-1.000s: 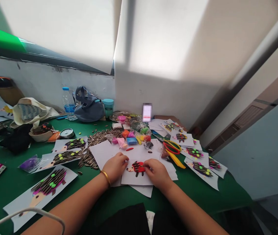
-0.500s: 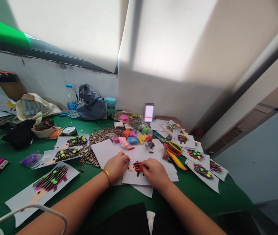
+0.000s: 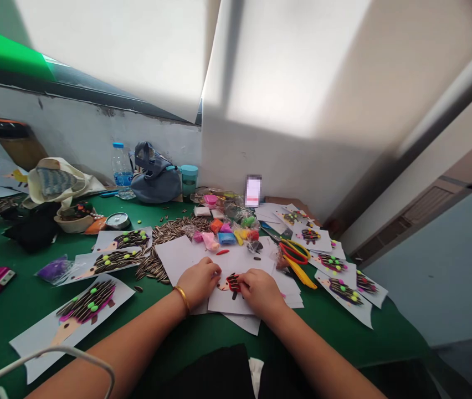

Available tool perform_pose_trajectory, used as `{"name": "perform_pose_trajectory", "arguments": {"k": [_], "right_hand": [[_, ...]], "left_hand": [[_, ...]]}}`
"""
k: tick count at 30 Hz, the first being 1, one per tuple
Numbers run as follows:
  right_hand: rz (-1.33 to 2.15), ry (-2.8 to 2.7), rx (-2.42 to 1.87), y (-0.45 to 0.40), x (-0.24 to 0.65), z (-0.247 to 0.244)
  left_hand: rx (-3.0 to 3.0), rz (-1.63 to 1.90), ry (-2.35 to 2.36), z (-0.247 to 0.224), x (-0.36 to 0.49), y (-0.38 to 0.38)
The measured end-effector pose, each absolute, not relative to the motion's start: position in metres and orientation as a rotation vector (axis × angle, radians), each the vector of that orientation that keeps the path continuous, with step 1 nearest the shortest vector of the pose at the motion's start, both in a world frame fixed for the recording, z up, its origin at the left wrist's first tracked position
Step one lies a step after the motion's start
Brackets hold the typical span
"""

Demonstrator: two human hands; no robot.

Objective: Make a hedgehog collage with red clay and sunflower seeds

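Observation:
A small hedgehog picture (image 3: 232,282), with a red clay body and dark striped seeds stuck in it, lies on a white sheet (image 3: 223,303) in front of me. My right hand (image 3: 260,290) rests over the hedgehog's right side, its thumb and fingers pinched together at the red clay. Whatever is between those fingertips is hidden. My left hand (image 3: 198,281), with a gold bracelet (image 3: 183,299) at the wrist, lies on the paper by the hedgehog's nose. Its fingers are curled and closed, and I cannot see what they hold.
Sunflower seeds (image 3: 178,228) are heaped behind my left hand. Bags of coloured clay (image 3: 226,238) lie beyond the sheets. Scissors (image 3: 296,250) and a yellow-handled tool (image 3: 300,272) lie to the right. Finished-looking hedgehog cards (image 3: 346,293) flank both sides. A phone (image 3: 253,191) leans on the wall.
Both hands stay in almost the same place. The right fingertips have shifted very slightly over the red clay; nothing else has visibly moved.

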State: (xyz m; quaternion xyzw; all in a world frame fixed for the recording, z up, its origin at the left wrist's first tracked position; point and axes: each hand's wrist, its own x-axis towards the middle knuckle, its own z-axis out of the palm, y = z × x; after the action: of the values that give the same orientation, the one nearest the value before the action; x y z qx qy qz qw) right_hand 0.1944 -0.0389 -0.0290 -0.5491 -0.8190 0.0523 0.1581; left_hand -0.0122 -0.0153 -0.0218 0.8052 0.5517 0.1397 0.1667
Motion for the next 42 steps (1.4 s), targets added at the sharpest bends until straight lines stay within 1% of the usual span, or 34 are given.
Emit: {"name": "perform_pose_trajectory", "arguments": {"k": [7, 9, 11, 13, 15, 18, 20, 22, 28, 33, 37, 42], "right_hand": [[0.166, -2.333, -1.522, -0.039, 0.195, -0.029], [0.197, -2.301, -1.495, -0.041, 0.198, -0.027], [0.229, -2.255, -1.456, -0.044, 0.203, -0.024], [0.235, -2.195, -1.407, -0.048, 0.206, -0.018], [0.211, -2.139, -1.349, -0.051, 0.206, -0.010], [0.180, -2.114, -1.249, -0.057, 0.198, 0.003], [0.194, -2.148, -1.189, -0.060, 0.187, 0.010], [0.214, -2.192, -1.154, -0.061, 0.176, 0.014], [0.240, -2.272, -1.131, -0.055, 0.161, 0.009], [0.365, -2.165, -1.199, -0.047, 0.181, 0.009], [0.453, -2.028, -1.387, -0.045, 0.205, 0.000], [0.521, -2.061, -1.423, -0.050, 0.215, -0.018]], "left_hand": [[2.242, 0.440, 1.554, -0.021, -0.013, -0.015], [2.188, 0.529, 1.545, -0.021, -0.014, -0.014], [2.084, 0.706, 1.502, -0.018, -0.014, -0.012], [1.829, 0.906, 1.406, -0.013, -0.013, -0.012], [1.372, 0.996, 1.247, -0.006, -0.011, -0.014], [0.798, 0.934, 0.865, 0.004, -0.008, -0.020], [0.626, 0.907, 0.675, 0.008, -0.006, -0.024], [0.570, 0.891, 0.596, 0.010, -0.005, -0.028], [0.678, 0.864, 0.628, 0.014, -0.002, -0.035], [0.796, 0.910, 0.649, 0.014, -0.001, -0.036], [1.100, 1.031, 0.986, 0.003, -0.003, -0.027], [1.584, 0.975, 1.294, -0.011, -0.009, -0.011]]}}
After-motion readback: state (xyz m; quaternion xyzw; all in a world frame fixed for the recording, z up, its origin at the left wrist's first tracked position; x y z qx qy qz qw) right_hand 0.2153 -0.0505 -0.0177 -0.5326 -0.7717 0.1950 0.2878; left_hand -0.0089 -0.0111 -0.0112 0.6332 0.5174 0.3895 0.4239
